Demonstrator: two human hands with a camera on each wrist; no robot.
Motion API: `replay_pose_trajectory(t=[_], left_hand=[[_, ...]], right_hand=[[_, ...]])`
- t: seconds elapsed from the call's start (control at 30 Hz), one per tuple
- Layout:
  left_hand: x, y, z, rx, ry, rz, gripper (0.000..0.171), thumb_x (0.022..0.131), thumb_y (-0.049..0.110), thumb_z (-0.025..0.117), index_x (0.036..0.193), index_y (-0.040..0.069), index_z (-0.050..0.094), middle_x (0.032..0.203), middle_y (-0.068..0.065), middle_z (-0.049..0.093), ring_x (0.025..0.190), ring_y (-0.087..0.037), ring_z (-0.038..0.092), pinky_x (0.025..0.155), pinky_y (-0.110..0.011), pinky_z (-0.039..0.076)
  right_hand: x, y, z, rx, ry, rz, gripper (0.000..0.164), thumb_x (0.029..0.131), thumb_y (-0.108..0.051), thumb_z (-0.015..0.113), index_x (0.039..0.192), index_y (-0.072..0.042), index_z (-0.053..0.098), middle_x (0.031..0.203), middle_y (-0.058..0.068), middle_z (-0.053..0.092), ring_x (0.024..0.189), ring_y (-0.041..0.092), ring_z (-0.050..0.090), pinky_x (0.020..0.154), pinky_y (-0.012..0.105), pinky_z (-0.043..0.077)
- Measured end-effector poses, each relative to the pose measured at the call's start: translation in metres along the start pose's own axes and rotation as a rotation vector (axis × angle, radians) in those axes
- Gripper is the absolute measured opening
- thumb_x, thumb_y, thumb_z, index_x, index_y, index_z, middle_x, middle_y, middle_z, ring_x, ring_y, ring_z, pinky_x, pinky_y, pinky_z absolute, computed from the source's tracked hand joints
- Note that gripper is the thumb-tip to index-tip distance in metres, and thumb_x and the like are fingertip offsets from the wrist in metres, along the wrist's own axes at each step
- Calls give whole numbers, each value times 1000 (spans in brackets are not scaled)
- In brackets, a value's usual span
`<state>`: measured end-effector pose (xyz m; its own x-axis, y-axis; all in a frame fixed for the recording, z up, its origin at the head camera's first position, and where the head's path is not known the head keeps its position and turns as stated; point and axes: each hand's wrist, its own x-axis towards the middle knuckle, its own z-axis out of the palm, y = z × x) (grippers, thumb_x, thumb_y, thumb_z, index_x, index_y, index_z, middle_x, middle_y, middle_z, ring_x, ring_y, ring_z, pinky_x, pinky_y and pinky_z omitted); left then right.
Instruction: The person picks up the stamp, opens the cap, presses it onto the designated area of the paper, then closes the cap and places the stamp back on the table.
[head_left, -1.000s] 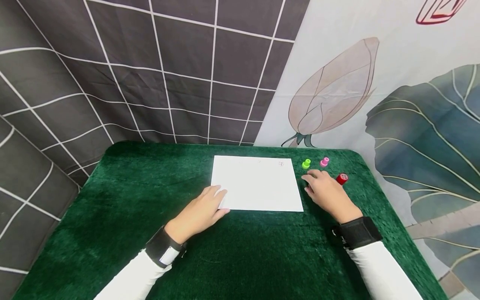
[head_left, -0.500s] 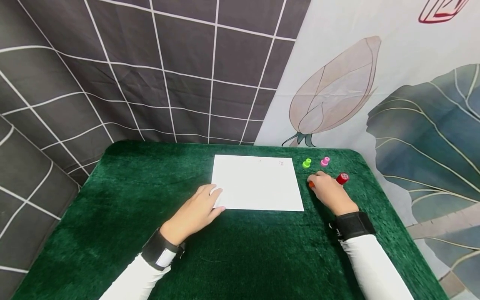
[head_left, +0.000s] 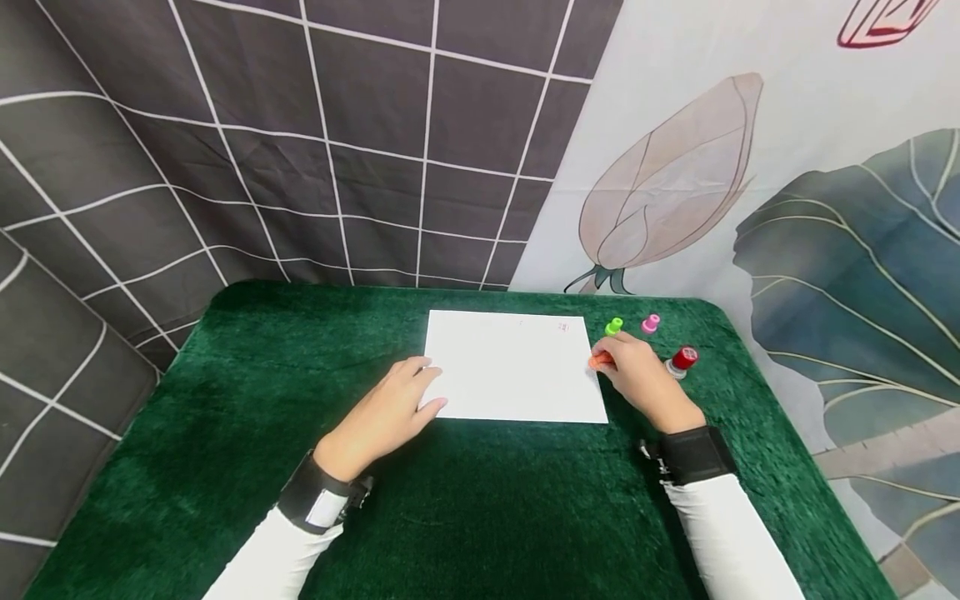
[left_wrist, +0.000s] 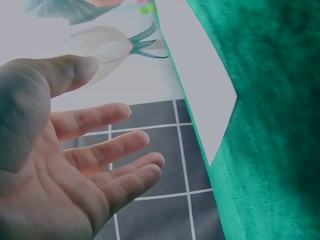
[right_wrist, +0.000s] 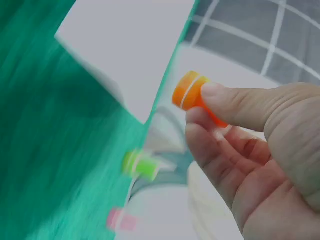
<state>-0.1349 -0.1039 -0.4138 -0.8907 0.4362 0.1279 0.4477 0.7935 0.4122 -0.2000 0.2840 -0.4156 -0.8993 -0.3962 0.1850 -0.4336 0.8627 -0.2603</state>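
Observation:
My right hand pinches a small orange stamp over the right edge of a white paper sheet. In the right wrist view the thumb and fingers grip the narrow handle of the orange stamp, with its wide ringed end pointing out. Faint red marks show in the paper's top right corner. My left hand lies at the paper's lower left edge, fingers relaxed and spread. The left wrist view shows that hand with nothing in its grasp.
Just beyond my right hand stand a green stamp and a pink stamp. A red-topped stamp stands right of the hand. Green plush cloth covers the table, with hanging patterned fabric behind it.
The right hand has picked up the orange stamp and carried it left to the paper's edge. My left hand has slid slightly left along the paper.

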Motion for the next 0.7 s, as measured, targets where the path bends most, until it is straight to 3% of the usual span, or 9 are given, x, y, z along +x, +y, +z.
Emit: replay_pose_trajectory(t=[0.17,0.37,0.47,0.53,0.7], left_hand=[[7,4,-7,-59,3,-11,48,101,33,67,140,6,60,149,-17,55,139,-34,52,115,-54,46],[19,16,-14,-166,76,58,40,101,27,68,136,8,64,143,-13,60,134,-29,57,114,-48,49],[24,24,-16,-241,146,105,35,100,22,69,132,8,67,139,-10,64,130,-26,61,111,-44,52],[26,30,-18,-288,226,141,32,99,17,71,129,8,68,133,-9,67,124,-23,65,106,-40,56],[32,44,-27,-376,392,188,33,95,10,74,127,5,68,123,-10,70,111,-23,71,95,-35,62]], right_hand=[[11,-26,-3,92,35,-46,12,93,-1,75,104,-3,72,100,13,70,86,23,62,73,39,58],[17,-62,-10,289,137,-91,18,89,-3,79,106,-8,74,105,8,72,87,19,69,75,37,64],[19,-80,-12,382,227,-113,22,87,-3,82,107,-9,75,107,6,74,89,17,71,78,35,65],[20,-91,-13,440,274,-113,24,87,-2,82,108,-10,76,108,5,74,90,15,70,79,27,64],[22,-111,-16,558,330,-130,26,87,-2,80,111,-11,77,108,3,75,89,13,64,79,12,57]])
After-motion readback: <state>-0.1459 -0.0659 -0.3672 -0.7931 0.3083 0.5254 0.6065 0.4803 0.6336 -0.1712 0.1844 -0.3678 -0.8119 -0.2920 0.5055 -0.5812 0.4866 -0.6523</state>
